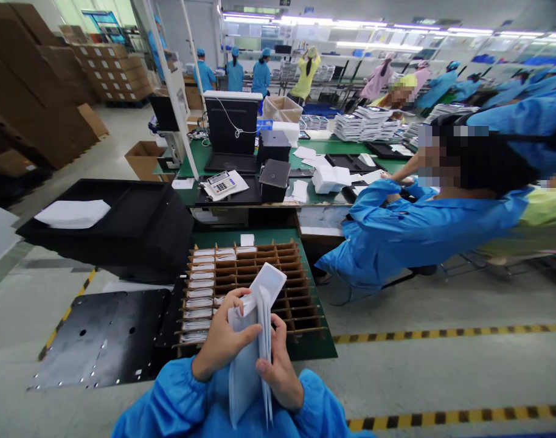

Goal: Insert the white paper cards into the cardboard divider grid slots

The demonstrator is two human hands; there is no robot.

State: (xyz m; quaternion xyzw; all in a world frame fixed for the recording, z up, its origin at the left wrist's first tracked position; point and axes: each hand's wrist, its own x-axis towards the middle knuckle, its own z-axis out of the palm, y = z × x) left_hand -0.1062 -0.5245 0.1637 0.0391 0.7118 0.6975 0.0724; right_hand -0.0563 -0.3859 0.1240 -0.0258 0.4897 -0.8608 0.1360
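Both hands hold a bunch of thin white sleeves (246, 371), upright and fanned apart near my body. My left hand (225, 334) grips the left part of the bunch, with its thumb across the front. Fingers of my right hand (280, 368) are closed on the right-hand sleeves. A flat, pale rectangular piece with rounded corners (271, 283) sticks out above them at a tilt. Just beyond lies a cardboard divider grid (300, 298); its left column and part of the top row are filled with white packets (200, 284).
Left of the grid stands a stack of black trays (136, 207) with white sheets on top. A green bench ahead holds a calculator (223, 185), black boxes (274, 176) and white stacks. A co-worker in blue (396, 237) sits close on the right.
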